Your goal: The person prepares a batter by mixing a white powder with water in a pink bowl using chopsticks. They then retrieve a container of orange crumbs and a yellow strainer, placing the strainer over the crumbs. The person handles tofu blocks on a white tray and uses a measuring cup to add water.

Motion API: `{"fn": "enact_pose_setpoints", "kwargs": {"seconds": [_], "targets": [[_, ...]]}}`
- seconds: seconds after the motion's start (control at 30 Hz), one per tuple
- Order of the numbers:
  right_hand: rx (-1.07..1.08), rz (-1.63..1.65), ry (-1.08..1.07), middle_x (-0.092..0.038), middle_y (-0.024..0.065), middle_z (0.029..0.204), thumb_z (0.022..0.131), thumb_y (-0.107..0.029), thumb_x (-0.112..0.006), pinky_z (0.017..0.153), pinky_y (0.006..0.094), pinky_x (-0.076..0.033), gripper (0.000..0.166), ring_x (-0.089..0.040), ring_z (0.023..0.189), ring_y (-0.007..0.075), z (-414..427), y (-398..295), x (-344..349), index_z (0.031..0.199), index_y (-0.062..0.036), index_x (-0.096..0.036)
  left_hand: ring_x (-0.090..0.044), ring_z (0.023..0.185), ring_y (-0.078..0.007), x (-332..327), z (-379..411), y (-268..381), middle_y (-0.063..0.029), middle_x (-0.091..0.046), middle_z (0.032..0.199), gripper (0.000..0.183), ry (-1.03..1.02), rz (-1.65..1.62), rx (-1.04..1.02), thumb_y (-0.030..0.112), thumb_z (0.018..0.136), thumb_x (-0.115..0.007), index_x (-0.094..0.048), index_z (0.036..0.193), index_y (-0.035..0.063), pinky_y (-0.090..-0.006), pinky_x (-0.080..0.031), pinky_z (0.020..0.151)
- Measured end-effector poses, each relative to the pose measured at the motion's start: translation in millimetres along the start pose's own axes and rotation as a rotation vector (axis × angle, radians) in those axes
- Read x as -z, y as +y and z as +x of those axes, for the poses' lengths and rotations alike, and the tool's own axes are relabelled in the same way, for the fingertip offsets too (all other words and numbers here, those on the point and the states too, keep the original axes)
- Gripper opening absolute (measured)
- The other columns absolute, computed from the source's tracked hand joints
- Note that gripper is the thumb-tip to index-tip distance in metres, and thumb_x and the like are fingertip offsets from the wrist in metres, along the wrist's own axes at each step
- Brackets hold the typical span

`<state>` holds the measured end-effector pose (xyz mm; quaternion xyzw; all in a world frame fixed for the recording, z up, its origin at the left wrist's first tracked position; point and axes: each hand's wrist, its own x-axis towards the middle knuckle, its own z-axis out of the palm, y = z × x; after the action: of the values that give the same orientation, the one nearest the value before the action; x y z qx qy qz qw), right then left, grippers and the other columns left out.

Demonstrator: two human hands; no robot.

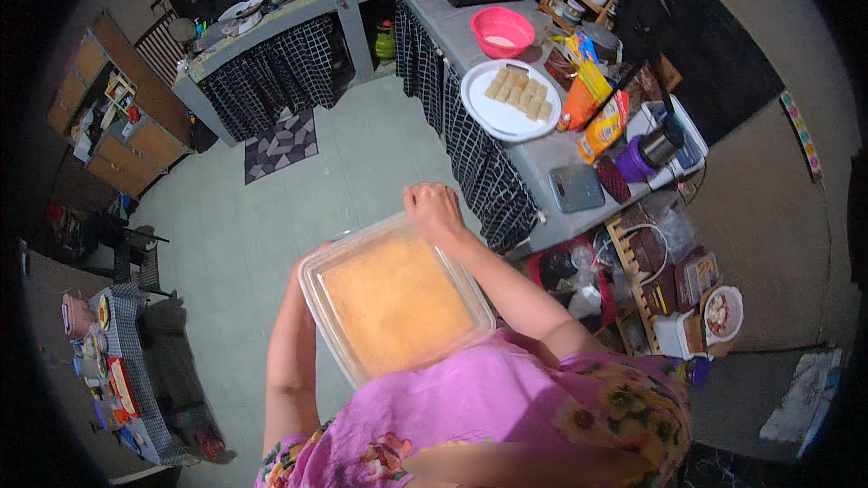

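A clear plastic container (397, 298) with orange-yellow crumbs inside is held against my body, tilted. My left hand (313, 251) supports its far left side; most of the fingers are hidden behind the container. My right hand (432, 207) is at the far right corner, its fingers curled at or just over the rim; whether they grip it cannot be told. To the right, on the grey counter, a white oval plate (478, 118) holds several pale rolls (519, 93) in rows. Behind the plate stands a pink plastic bowl (503, 32) with some white matter in it.
A phone-like grey slab (576, 190), orange and yellow packets (603, 125) and a purple container (636, 159) are on the counter. A checked curtain (485, 183) hangs below its edge. A patterned mat (281, 147) lies on the floor; a cloth-covered table (152, 413) stands at left.
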<state>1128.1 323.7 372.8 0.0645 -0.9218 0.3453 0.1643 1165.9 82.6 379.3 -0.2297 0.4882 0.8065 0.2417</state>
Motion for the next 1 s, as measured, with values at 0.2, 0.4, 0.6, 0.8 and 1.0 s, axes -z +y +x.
{"fn": "enact_pose_setpoints", "kwargs": {"seconds": [0.2, 0.4, 0.6, 0.8, 1.0], "targets": [[0.163, -0.007, 0.056, -0.059, 0.0188, 0.063, 0.084, -0.017, -0.052, 0.058, 0.0407, -0.05, 0.032, -0.061, 0.06, 0.0323, 121.0, 22.3, -6.8, 0.059, 0.0018, -0.059, -0.063, 0.07, -0.0177, -2.5, 90.2, 52.8, -0.0083, -0.066, 0.084, 0.014, 0.115, 0.108, -0.148, 0.011, 0.082, -0.06, -0.067, 0.093, 0.004, -0.0321, -0.052, 0.064], [0.277, 0.014, 0.112, -0.059, 0.0168, 0.063, 0.083, -0.014, -0.055, 0.056, 0.0404, -0.048, 0.028, -0.059, 0.058, 0.0322, 233.0, 48.4, -10.3, 0.06, 0.0018, -0.06, -0.063, 0.071, -0.0189, -28.4, 185.8, 104.1, -0.0105, -0.065, 0.087, 0.025, 0.082, 0.117, -0.103, 0.021, 0.081, -0.062, -0.065, 0.098, 0.0026, -0.0327, -0.052, 0.065], [0.163, 0.02, -0.044, -0.059, 0.0211, 0.063, 0.081, -0.017, -0.055, 0.057, 0.0433, -0.049, 0.027, -0.06, 0.057, 0.0356, 337.9, 77.4, -25.4, 0.064, 0.0034, -0.06, -0.058, 0.098, -0.023, -68.5, 280.1, 173.7, -0.0154, -0.059, 0.112, 0.052, -0.12, 0.035, 0.208, 0.038, 0.081, -0.057, -0.054, 0.119, 0.0021, -0.0373, -0.047, 0.085], [0.117, 0.301, 0.072, -0.058, 0.0207, 0.06, 0.083, -0.021, -0.057, 0.054, 0.0389, -0.046, 0.03, -0.061, 0.055, 0.0319, 456.1, 85.1, -19.5, 0.066, 0.0042, -0.059, -0.055, 0.103, -0.0236, -70.0, 389.4, 238.7, -0.0155, -0.055, 0.117, 0.057, -0.163, 0.023, 0.079, 0.04, 0.081, -0.055, -0.051, 0.123, 0.0022, -0.0378, -0.044, 0.089], [0.101, 0.427, -0.073, -0.057, 0.0069, 0.059, 0.075, -0.019, -0.071, 0.053, 0.0302, -0.044, 0.026, -0.056, 0.055, 0.0146, 554.0, 71.6, 38.9, 0.067, 0.0017, -0.058, -0.051, 0.109, -0.0241, -78.8, 489.4, 330.9, -0.0156, -0.052, 0.122, 0.061, -0.272, 0.001, 0.003, 0.043, 0.081, -0.054, -0.047, 0.127, 0.0023, -0.0382, -0.041, 0.093]]}}
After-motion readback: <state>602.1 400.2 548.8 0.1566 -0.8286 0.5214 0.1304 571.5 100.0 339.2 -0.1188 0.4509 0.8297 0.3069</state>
